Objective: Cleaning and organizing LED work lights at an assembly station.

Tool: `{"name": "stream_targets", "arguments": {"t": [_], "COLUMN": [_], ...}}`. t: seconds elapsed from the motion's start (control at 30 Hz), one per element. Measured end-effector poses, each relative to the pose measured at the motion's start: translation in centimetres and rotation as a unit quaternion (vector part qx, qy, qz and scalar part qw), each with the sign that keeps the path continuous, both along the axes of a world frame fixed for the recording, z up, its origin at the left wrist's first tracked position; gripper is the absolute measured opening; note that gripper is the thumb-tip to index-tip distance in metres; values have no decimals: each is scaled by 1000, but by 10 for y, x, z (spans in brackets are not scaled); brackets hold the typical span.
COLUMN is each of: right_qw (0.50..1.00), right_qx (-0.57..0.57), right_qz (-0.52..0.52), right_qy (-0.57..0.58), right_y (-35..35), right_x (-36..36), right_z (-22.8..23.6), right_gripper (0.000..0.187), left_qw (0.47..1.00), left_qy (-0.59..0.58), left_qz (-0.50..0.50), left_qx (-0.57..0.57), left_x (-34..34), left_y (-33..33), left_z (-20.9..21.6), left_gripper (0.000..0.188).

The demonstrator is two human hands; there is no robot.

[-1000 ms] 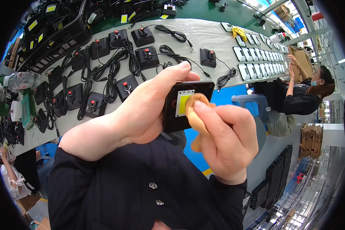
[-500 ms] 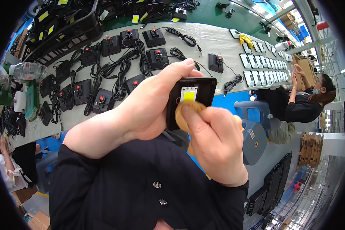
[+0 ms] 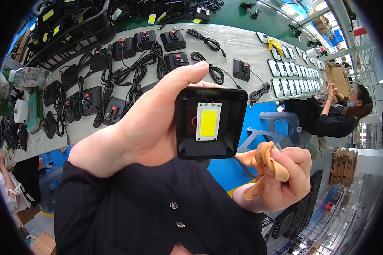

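Note:
My left hand point(image 3: 153, 123) grips a square black lamp housing point(image 3: 185, 127) by its left side and holds it up in front of my chest. The open face of the housing is turned toward me. Inside it sits a white LED plate point(image 3: 208, 105) with a yellow panel. A bit of red wire shows beside the plate. To the right, apart from the housing, my right hand point(image 3: 291, 176) pinches a bunched orange-yellow cloth point(image 3: 266, 159). The fingers of my left hand behind the housing are hidden.
Several black lamp units with coiled cables point(image 3: 127, 72) cover the table point(image 3: 232, 42). A black crate point(image 3: 78, 42) stands at the far left. Rows of white-and-black panels point(image 3: 293, 70) and a yellow cloth point(image 3: 275, 44) lie far right. A person point(image 3: 336, 110) sits there, near a blue-grey stool point(image 3: 281, 119).
My right hand has drawn the cloth off the LED plate and out of the housing, moving right and down. The housing is now tilted to face me more fully.

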State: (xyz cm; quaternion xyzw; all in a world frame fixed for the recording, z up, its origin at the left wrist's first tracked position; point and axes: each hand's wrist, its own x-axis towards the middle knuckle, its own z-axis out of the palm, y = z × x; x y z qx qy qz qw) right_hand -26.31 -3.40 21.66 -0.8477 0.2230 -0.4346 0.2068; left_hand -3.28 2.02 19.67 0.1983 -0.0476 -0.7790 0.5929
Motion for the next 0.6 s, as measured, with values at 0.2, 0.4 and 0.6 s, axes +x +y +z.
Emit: {"name": "stream_targets", "arguments": {"t": [0.2, 0.4, 0.6], "right_qw": [993, 991, 840], "right_qx": [-105, -24, 502], "right_qz": [-21, 129, 196], "right_qy": [48, 31, -60], "right_y": [11, -8, -40], "right_x": [22, 20, 7], "right_z": [7, 7, -62], "right_gripper": [48, 36, 46], "left_qw": [992, 988, 984], "left_qy": [-122, -146, -83], "left_qz": [14, -57, -158], "left_qx": [-2, -10, -8], "left_x": [-17, -17, -32], "left_y": [-6, 0, -20], "left_z": [5, -14, -22], "left_gripper": [52, 55, 56]}}
